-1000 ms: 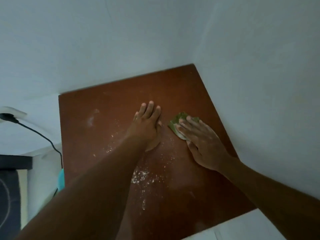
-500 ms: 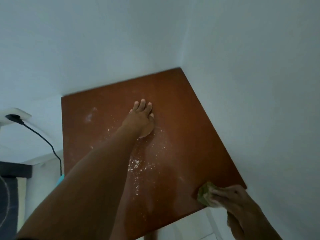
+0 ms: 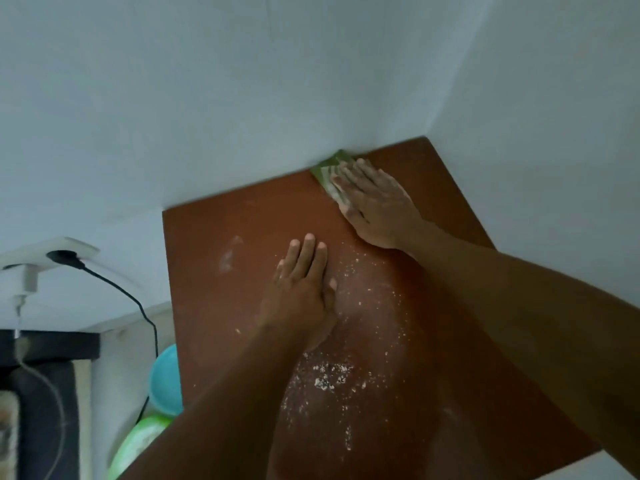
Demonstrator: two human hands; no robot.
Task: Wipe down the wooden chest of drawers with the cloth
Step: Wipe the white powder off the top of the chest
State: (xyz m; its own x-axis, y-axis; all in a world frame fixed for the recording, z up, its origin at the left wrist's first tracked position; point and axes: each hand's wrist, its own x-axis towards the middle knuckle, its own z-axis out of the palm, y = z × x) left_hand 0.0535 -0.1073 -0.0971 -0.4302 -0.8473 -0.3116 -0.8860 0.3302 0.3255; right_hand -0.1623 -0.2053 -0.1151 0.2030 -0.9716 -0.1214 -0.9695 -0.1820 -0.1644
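Observation:
The reddish-brown wooden top of the chest of drawers (image 3: 214, 278) fills the middle of the view, tucked into a corner of white walls. White crumbs and dust are scattered across its centre and front. My right hand (image 3: 375, 202) presses flat on a green and white cloth (image 3: 329, 174) at the far edge, against the back wall. Only the cloth's far end shows past my fingers. My left hand (image 3: 301, 292) rests palm down on the middle of the top, fingers together, holding nothing.
A wall socket with a black plug (image 3: 65, 256) and cable (image 3: 138, 306) sits to the left. A turquoise bowl (image 3: 166, 382) and a green bowl (image 3: 135, 441) lie below the chest's left edge. White walls close in behind and to the right.
My right hand has carried the cloth from the chest's front right corner up to the far edge by the back wall. My left hand has stayed flat on the top.

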